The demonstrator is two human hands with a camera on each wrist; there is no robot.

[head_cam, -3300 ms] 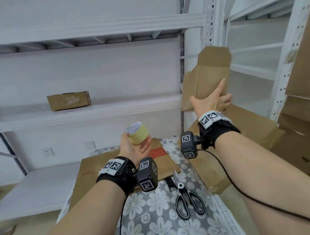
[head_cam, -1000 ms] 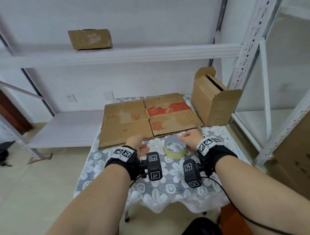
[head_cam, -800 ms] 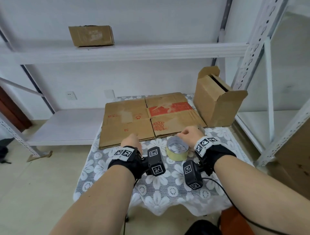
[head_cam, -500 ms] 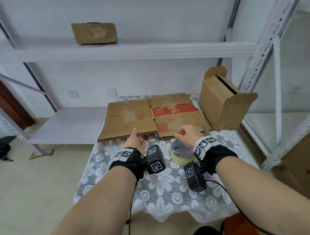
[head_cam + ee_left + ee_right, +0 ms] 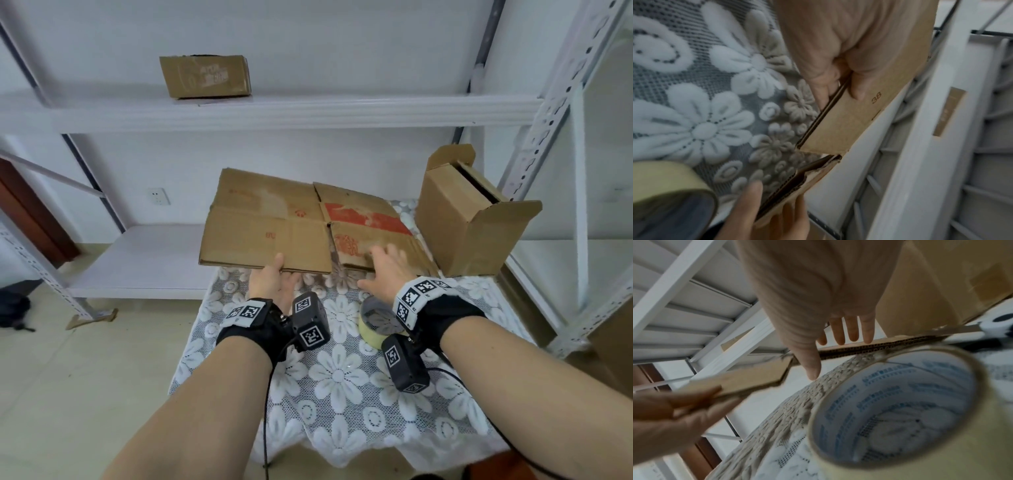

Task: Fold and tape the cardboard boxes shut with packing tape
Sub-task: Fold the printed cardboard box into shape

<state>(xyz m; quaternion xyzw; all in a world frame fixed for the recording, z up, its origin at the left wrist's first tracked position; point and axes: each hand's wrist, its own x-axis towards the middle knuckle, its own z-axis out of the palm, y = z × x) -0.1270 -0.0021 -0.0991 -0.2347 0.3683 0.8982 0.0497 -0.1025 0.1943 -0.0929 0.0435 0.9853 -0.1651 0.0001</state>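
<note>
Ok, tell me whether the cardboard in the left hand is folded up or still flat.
Still flat: the cardboard is a collapsed sheet, near edge pinched by the left hand.

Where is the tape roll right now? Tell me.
In the head view, the tape roll sits on the flowered tablecloth, just under the right hand wrist, near the flattened cardboard.

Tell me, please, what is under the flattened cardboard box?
Under the raised near edge of the flattened cardboard box only the flowered tablecloth and the left hand fingers show. Farther back, the cardboard covers everything.
</note>
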